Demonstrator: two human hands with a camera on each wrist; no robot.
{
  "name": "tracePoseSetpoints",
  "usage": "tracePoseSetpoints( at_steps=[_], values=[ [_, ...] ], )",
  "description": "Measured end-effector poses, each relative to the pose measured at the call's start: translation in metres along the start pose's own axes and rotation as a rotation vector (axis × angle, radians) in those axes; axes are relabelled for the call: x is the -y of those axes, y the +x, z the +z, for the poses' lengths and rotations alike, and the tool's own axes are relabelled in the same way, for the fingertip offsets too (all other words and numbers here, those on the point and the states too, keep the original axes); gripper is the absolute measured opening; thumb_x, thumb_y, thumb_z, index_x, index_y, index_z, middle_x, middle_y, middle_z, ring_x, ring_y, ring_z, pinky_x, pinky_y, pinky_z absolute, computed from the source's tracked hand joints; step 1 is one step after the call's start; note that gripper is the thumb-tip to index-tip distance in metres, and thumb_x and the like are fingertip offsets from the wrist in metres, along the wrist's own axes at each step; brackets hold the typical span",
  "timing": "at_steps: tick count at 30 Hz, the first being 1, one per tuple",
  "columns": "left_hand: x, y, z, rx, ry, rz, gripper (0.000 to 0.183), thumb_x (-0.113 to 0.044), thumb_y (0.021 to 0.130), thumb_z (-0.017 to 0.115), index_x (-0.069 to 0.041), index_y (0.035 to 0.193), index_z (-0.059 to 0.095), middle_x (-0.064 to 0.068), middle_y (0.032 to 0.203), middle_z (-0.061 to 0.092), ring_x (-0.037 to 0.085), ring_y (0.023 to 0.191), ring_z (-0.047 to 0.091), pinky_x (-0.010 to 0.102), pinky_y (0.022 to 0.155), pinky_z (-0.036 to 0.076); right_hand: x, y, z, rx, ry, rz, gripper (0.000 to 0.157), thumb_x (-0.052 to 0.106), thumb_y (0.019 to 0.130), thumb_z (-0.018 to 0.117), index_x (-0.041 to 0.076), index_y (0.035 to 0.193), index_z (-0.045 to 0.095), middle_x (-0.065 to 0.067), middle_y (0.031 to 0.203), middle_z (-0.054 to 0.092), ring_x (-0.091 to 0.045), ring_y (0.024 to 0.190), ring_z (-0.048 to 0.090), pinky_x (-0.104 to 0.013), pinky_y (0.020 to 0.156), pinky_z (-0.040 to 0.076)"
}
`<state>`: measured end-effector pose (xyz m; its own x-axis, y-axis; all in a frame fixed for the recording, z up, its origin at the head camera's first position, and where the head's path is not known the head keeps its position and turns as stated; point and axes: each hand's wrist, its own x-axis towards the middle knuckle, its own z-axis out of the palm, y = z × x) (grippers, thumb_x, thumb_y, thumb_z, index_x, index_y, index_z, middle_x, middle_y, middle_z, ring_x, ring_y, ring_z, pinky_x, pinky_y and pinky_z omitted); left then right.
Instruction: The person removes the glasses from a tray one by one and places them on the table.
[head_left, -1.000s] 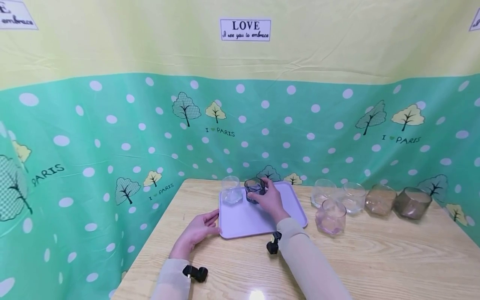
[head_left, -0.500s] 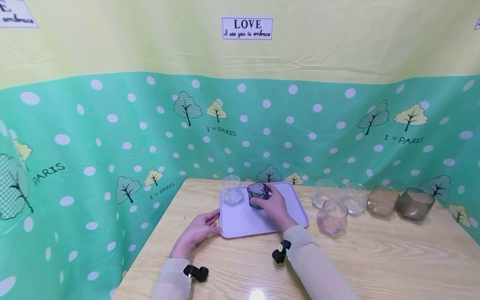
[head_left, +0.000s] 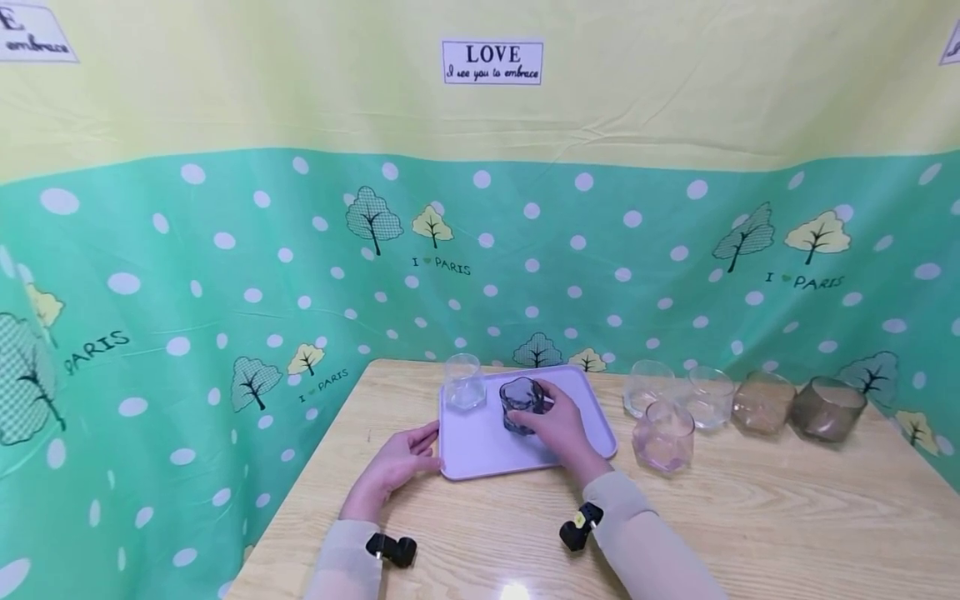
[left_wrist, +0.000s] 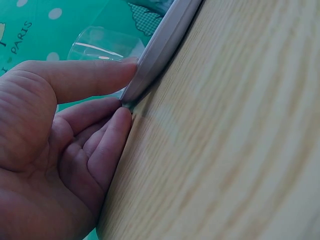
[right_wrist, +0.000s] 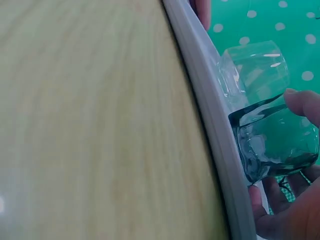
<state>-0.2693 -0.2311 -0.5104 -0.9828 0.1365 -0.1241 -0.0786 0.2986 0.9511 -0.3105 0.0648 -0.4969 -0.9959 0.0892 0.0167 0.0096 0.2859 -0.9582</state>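
Note:
My right hand (head_left: 562, 427) holds a dark grey glass tumbler (head_left: 522, 407) from its right side, thumb at the near side and fingers behind. The tumbler is upright on the lilac tray (head_left: 480, 450), and in the right wrist view its base is right at the tray surface. At the tray's left front, my left hand (head_left: 393, 460) grips the rim; the left wrist view shows the thumb (left_wrist: 100, 80) on the rim and fingertips low at the edge. A clear glass tumbler (head_left: 465, 390) stands in the tray's back left corner.
To the right of the tray, several tumblers line the wooden table (head_left: 750, 533): clear ones, an amber one (head_left: 763, 404) and a brown one (head_left: 828, 408). A pinkish tumbler (head_left: 663, 437) stands in front of them. A polka-dot curtain (head_left: 300, 250) hangs behind the table.
My right hand has drawn the dark grey tumbler toward me and slightly right over the tray. The left hand, the tray and the other tumblers stay where they were.

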Motion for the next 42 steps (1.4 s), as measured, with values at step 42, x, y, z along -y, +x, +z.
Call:
tracePoseSetpoints(
  at_steps=[42],
  values=[
    [0.004, -0.001, 0.0, 0.001, 0.006, 0.012, 0.08, 0.003, 0.083, 0.084, 0.007, 0.155, 0.049, 0.024, 0.161, 0.048, 0.041, 0.146, 0.049, 0.048, 0.12, 0.045, -0.011, -0.093, -0.126, 0.119, -0.054, -0.025, 0.087, 0.034, 0.084, 0.092, 0.013, 0.158, 0.052, -0.021, 0.153, 0.057, -0.041, 0.137, 0.056, -0.062, 0.116, 0.048]
  ],
)
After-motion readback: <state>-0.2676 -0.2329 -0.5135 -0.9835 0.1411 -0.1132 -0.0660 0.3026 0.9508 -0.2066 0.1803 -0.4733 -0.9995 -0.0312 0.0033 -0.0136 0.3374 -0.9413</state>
